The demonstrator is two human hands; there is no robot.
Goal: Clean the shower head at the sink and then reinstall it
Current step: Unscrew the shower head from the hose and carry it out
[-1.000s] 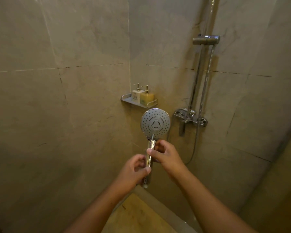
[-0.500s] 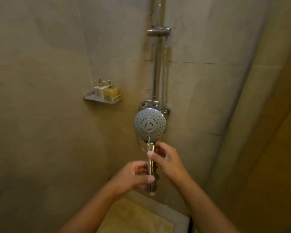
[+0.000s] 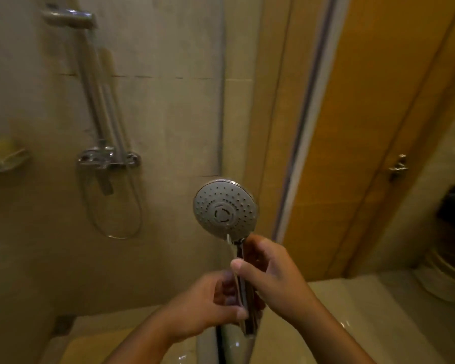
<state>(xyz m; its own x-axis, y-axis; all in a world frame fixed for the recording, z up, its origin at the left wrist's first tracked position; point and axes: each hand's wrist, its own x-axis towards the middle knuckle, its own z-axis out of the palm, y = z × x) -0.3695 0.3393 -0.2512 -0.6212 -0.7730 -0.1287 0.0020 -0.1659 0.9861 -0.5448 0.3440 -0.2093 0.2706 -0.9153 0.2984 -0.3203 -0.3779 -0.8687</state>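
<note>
Head view: a blurred shelf (image 3: 4, 160) holds what may be bottles. The chrome mixer valve (image 3: 108, 158) sits on the tiled wall. Next comes the shower head (image 3: 225, 208), upright and facing the camera, its handle gripped low by the left hand (image 3: 208, 308) and higher by the right hand (image 3: 273, 277). A wooden door (image 3: 378, 114) stands beyond.

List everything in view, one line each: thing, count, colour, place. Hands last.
shower head: one, grey face, chrome stem, centre, held upright
mixer tap: one, chrome, tiled wall at left
hose: one, chrome, looping below the mixer tap
slide rail: one, chrome, above the mixer tap
wall shelf: one, too blurred for colour, left edge
door: one, orange-brown wood, right
door handle: one, metal, door's right edge
left hand: one, grips the stem, lower
right hand: one, grips the stem, higher
</note>
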